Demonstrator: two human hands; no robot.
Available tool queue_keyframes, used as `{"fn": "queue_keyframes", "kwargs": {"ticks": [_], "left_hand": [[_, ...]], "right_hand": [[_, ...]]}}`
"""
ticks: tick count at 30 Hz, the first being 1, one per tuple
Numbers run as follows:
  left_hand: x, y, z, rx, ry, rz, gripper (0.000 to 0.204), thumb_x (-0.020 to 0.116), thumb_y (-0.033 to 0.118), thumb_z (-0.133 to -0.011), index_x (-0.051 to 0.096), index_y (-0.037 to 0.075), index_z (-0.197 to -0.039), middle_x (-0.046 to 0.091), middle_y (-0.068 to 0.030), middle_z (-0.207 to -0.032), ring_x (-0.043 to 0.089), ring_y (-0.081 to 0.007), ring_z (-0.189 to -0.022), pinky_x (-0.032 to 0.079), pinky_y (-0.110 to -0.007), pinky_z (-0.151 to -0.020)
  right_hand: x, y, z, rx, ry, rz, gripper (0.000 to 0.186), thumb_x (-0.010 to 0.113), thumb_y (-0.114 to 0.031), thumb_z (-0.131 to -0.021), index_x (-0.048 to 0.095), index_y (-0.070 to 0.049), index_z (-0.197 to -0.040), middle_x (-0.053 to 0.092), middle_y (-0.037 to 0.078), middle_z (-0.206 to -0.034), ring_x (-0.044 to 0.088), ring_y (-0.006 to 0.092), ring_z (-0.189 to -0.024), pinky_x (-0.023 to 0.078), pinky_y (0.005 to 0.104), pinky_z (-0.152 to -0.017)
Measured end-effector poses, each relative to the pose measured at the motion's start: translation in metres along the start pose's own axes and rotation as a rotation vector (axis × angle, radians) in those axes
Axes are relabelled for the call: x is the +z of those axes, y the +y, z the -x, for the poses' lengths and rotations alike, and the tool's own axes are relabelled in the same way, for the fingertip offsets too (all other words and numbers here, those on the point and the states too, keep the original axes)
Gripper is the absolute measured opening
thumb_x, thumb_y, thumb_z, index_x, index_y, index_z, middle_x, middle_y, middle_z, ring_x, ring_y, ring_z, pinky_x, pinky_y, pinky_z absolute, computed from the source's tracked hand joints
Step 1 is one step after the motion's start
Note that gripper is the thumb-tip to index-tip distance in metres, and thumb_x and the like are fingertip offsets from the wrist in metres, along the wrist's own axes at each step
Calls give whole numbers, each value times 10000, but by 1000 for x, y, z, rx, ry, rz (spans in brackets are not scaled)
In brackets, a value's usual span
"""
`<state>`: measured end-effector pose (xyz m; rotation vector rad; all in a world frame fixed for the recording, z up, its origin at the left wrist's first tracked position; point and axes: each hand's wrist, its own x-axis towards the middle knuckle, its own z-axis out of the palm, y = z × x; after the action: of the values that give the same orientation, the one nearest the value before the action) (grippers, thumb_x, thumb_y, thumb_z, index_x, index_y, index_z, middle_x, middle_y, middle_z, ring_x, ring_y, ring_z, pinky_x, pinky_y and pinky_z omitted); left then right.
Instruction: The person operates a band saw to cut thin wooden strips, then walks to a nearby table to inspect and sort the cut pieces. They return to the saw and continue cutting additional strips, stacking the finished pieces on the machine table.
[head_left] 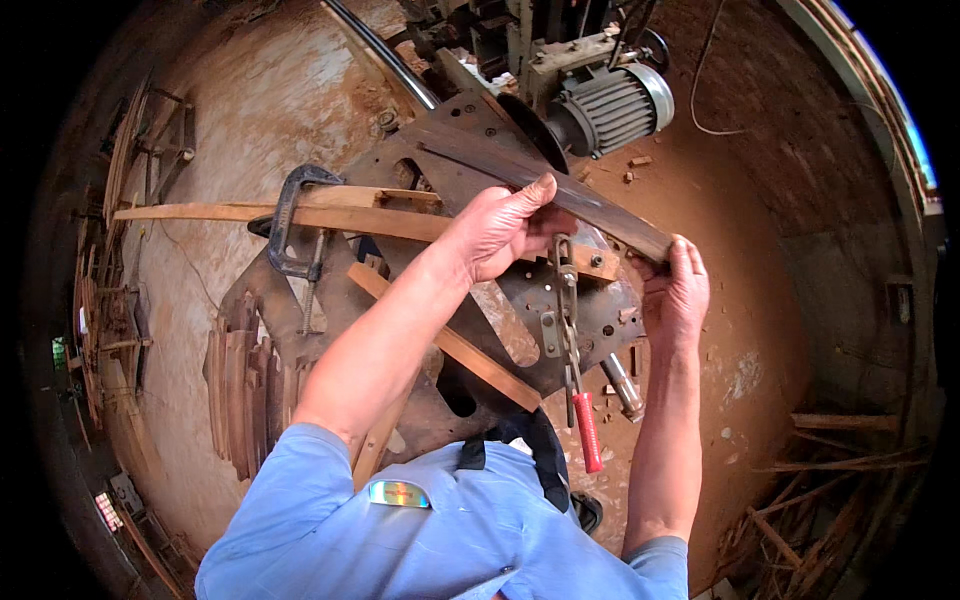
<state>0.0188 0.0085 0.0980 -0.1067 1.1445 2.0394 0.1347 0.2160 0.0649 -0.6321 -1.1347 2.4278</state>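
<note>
A dark wooden strip [610, 216] slants over the metal machine table, its far end up to the left and its near end at the right. My left hand [493, 232] is closed on the strip near its middle, thumb along the near edge and fingers partly hidden under it. The strip's right end is pinched in my right hand [678, 292]. Just below the strip stands a toggle clamp with a red handle [587, 432], close to my left fingertips but apart from my right hand. Beside the clamp, a short wooden block [596, 262] is bolted to the table.
A black C-clamp [287, 222] grips a long wooden guide [385, 222] on the metal table [590, 345]. A loose wooden bar [485, 370] crosses nearer me. Several wood strips [240, 390] lie at the left. A grey motor [617, 108] sits beyond, beside a dark disc-like part [530, 128].
</note>
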Motion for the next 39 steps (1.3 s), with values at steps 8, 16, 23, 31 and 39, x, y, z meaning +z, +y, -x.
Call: {"fn": "queue_keyframes", "kwargs": {"ticks": [8, 16, 23, 31, 39], "left_hand": [[-35, -16, -14, 1038, 67, -1572, 293, 621, 158, -839, 615, -13, -1078, 634, -177, -1079, 590, -316, -1020, 458, -416, -901], [-54, -59, -37, 821, 24, -1724, 309, 640, 234, -812, 593, 12, -1022, 602, -136, -905, 575, -315, -899, 442, -419, -845], [-68, -44, -30, 710, 69, -1807, 468, 676, 381, -767, 591, 5, -1033, 604, -146, -937, 569, -321, -931, 436, -420, -873], [-71, -32, -17, 870, -88, -1852, 663, 717, 476, -699, 562, 3, -1138, 565, -154, -1060, 547, -325, -1015, 410, -425, -927], [-69, -37, -28, 914, -174, -1955, 646, 748, 485, -637, 585, 78, -1112, 564, -122, -1001, 563, -292, -997, 454, -407, -855]], "right_hand": [[-56, 16, -45, 162, 4, 336, 191, 543, -209, -955, 535, -18, -964, 581, 60, -871, 597, 158, -729, 548, 292, -625], [-75, 43, -38, 87, 215, 880, 430, 521, -308, -958, 550, 36, -1215, 611, 94, -1110, 578, 188, -977, 458, 313, -855], [-53, 52, -21, 47, 125, 942, 451, 498, -280, -960, 515, 40, -1278, 569, 165, -1261, 525, 225, -1175, 379, 310, -997], [-51, 63, -15, -9, 51, 943, 479, 480, -286, -972, 472, 56, -1307, 544, 160, -1275, 502, 215, -1180, 369, 309, -1006], [-49, 40, 6, -95, 163, 913, 440, 524, -229, -959, 479, 57, -1290, 556, 149, -1268, 516, 204, -1185, 380, 303, -1013]]}}
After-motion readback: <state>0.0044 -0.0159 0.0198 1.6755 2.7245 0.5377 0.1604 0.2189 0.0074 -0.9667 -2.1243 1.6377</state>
